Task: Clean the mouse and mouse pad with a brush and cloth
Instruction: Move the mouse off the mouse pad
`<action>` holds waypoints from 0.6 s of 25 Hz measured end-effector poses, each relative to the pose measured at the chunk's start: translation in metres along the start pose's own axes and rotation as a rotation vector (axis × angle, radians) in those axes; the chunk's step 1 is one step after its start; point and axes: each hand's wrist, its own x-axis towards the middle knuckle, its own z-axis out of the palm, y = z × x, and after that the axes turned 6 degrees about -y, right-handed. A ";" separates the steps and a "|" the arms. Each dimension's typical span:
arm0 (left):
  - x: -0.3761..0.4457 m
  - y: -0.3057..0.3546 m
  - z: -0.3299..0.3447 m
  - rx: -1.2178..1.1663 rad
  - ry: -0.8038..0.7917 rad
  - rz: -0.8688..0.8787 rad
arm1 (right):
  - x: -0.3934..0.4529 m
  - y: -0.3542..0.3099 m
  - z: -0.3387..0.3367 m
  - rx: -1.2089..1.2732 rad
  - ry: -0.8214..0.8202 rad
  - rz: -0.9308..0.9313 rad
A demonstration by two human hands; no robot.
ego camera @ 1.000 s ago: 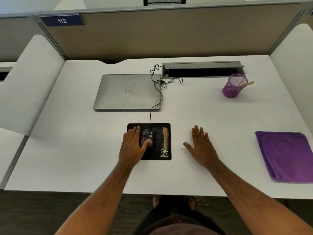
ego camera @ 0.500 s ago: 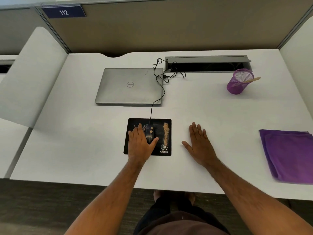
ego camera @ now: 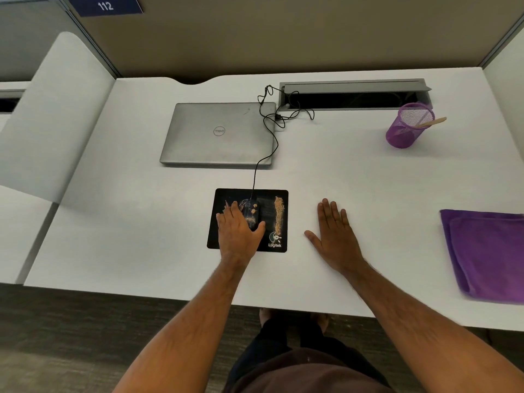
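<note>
Your left hand (ego camera: 239, 232) lies flat on the black mouse pad (ego camera: 217, 236), fingers straight and gripping nothing, its thumb alongside the dark mouse (ego camera: 249, 212). Your right hand (ego camera: 334, 236) rests palm-down on the bare white desk (ego camera: 127, 222), just right of the pad, fingers spread and holding nothing. The mouse sits on the pad's upper middle, speckled with tan crumbs, and a long streak of crumbs (ego camera: 279, 212) runs down the pad's right side above the Logitek logo. Its black cable (ego camera: 262, 163) snakes back past a closed silver laptop (ego camera: 218, 134) to an open grey cable tray (ego camera: 351, 93) set in the desktop. A purple mesh cup (ego camera: 407, 127) stands near the tray's right end with a wooden handle (ego camera: 432, 121) sticking out (what it belongs to is hidden). A folded purple cloth (ego camera: 487, 253) lies at the desk's right edge, well apart from your hands. Tan partition panels wall the desk, with a blue sign (ego camera: 106, 5) reading 112 at upper left.
</note>
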 end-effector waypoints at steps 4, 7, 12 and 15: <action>0.002 0.003 0.004 -0.018 0.000 -0.037 | 0.000 0.001 0.001 -0.008 -0.002 -0.001; 0.002 0.005 0.006 -0.046 0.023 -0.069 | 0.000 0.001 0.002 -0.003 0.004 -0.002; 0.001 0.005 0.005 -0.049 0.079 -0.072 | 0.000 0.001 0.002 -0.001 0.003 -0.003; 0.002 0.001 -0.002 -0.034 0.111 -0.073 | 0.000 0.001 0.002 0.005 0.006 -0.007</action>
